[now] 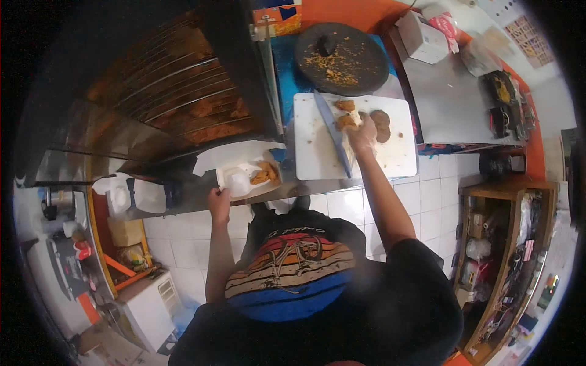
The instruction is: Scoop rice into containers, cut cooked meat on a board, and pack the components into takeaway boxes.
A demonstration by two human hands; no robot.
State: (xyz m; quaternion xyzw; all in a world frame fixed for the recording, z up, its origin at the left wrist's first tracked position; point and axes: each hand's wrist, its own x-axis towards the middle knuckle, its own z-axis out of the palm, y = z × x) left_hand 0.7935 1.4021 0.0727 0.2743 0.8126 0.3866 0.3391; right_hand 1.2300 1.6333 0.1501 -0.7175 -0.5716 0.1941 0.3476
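Note:
My left hand (219, 203) pinches the near left corner of an open paper food box (249, 194), which holds a rounded white mound, likely rice, and fried food (264, 173). My right hand (364, 136) reaches over a white cutting board (316, 160) and has its fingers on a piece of fried food (346, 121); whether it grips the piece is unclear. Another fried piece (344, 105) lies just beyond. Round brown patties (380, 126) overlap to the right of the hand. A large knife (333, 132) rests on the board to the left.
Behind the board stands a dark stone mortar (366, 64) with crumbs and a pestle (326, 45). A glass display cabinet (183, 91) with fried food on racks is at the left. White containers (150, 196) sit left of the box. A metal counter (439, 100) extends at the right.

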